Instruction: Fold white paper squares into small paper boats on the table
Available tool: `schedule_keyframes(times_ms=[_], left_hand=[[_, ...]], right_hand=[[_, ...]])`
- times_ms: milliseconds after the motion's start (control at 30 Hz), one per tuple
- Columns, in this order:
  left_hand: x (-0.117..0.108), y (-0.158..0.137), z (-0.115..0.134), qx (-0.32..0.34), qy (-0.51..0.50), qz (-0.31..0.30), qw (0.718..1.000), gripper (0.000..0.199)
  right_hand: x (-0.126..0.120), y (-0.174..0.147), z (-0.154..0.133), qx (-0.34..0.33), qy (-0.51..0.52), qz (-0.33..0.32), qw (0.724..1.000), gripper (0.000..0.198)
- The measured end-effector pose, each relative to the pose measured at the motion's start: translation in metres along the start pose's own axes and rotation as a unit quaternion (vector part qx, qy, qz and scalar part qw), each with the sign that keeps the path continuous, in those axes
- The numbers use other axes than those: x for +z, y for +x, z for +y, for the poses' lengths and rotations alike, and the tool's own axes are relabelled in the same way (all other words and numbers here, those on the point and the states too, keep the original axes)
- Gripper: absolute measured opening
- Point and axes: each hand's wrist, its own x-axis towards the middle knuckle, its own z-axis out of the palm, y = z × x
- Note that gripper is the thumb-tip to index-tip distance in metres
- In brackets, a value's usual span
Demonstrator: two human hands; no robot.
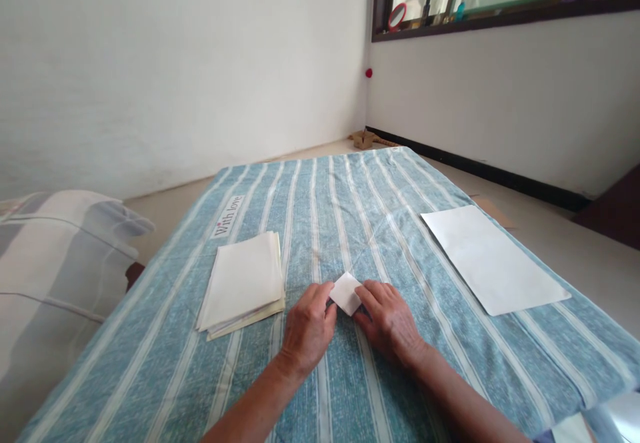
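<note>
A small folded piece of white paper (346,293) is held between my two hands, just above or on the striped cloth; I cannot tell which. My left hand (309,323) pinches its left corner between thumb and fingers. On the opposite side, my right hand (389,319) grips the right corner, fingers curled over the edge. The paper looks like a diamond from here, one corner pointing away from me. To the left of my hands lies a stack of white and pale yellow paper sheets (245,276). A single large white sheet (493,259) lies flat on the right.
A blue and white striped cloth (350,209) covers the table, with "With love" printed at the left. A plaid-covered piece of furniture (55,296) stands at the left. Behind are white walls, a small cardboard box (363,139) on the floor and a window sill with a round mirror (397,16).
</note>
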Motion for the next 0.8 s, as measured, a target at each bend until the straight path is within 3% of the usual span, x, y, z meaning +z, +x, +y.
schedule_keyframes(times_ms=[133,367,600,800], left_hand=[[-0.004,0.006,-0.001,0.106,0.16,-0.068,0.979,0.021],[-0.004,0.018,-0.018,0.181,0.13,-0.095,0.97,0.018],[0.001,0.015,-0.029,0.177,0.072,-0.078,0.978,0.022],[-0.007,0.028,-0.024,0.095,0.013,-0.141,0.985,0.018]], right_hand=[[0.002,0.005,0.005,-0.034,-0.014,-0.018,0.999,0.012],[-0.002,0.005,0.01,-0.029,-0.01,-0.017,0.999,0.016],[-0.008,0.015,0.03,-0.024,0.059,-0.05,0.997,0.011],[-0.01,0.023,0.046,0.01,0.135,-0.085,0.987,0.01]])
